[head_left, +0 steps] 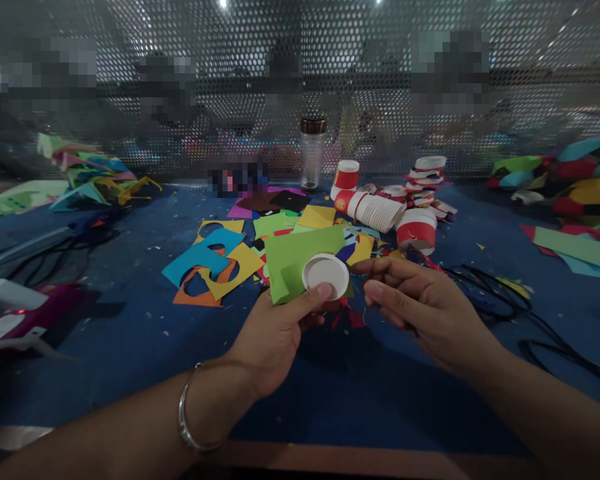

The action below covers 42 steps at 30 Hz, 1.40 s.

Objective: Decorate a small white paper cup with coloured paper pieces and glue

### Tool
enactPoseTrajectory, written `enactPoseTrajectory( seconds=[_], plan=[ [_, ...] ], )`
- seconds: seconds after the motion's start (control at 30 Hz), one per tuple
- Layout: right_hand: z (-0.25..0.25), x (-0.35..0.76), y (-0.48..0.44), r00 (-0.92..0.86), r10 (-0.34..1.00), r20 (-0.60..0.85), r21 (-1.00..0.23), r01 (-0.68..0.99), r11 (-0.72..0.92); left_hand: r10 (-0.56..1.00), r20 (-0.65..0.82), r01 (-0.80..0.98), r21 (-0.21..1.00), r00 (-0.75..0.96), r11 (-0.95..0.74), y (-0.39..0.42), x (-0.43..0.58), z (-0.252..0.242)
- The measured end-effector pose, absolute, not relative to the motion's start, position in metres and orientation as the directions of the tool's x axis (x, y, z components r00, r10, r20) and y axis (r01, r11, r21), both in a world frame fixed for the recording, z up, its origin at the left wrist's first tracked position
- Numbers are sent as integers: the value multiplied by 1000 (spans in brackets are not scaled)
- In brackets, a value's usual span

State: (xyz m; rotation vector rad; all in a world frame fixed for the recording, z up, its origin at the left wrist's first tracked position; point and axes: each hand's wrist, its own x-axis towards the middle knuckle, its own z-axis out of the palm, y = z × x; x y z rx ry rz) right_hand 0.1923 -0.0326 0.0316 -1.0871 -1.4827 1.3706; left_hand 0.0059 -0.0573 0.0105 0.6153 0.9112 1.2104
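My left hand pinches a white round paper cup bottom against a green paper sheet, its thumb on the disc's lower rim and the other fingers underneath. Just to the right, my right hand hovers close to the disc. Its fingers are half bent, with a gap between thumb and forefinger, and nothing shows between them. Behind the sheet lie a blue sheet with cut-out holes, a yellow sheet and an orange one.
Red and white paper cups lie nested behind my right hand, near a stack of cut cups. A glass bottle stands by the perforated metal screen. Black cables run at right; a purple-and-white device sits at left.
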Motion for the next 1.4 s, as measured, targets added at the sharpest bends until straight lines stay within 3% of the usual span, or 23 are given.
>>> enactPoseTrajectory(
  seconds=[1.0,1.4],
  plan=[
    [31,197,-32,-287,955,80,-982,142,125,946,-295,-482,815,131,321,-57,7,13],
    [40,199,-30,-321,947,15,-988,142,64,993,-116,-289,950,27,118,-54,-1,13]
  ],
)
